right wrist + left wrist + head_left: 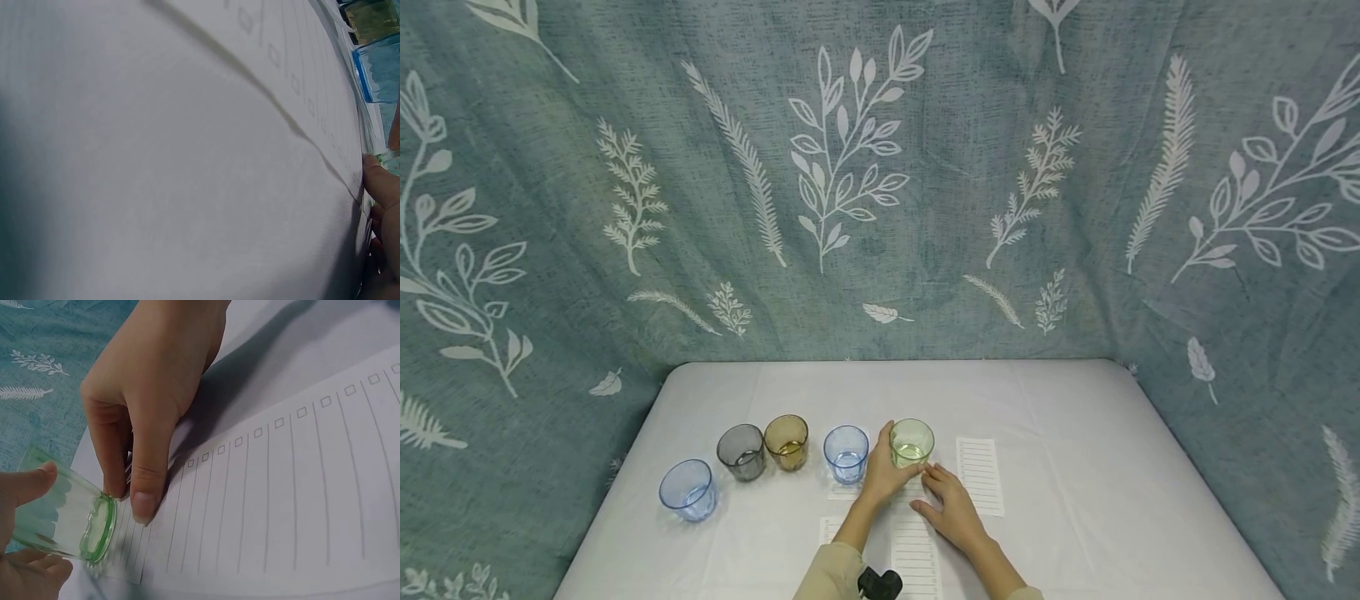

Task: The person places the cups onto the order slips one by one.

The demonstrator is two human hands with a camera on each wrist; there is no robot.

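We have the green glass [912,440] at the nearer blue glass's [846,457] 3 o'clock, left hand [884,475] grasping it, right hand [953,510] relaxed at its 5 o'clock; we should keep it level, pressure light.

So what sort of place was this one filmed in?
Probably a makeshift recording booth rather than an ordinary room: leaf-print fabric hangs behind and beside a white table, with tinted glasses and lined paper strips laid out on it.
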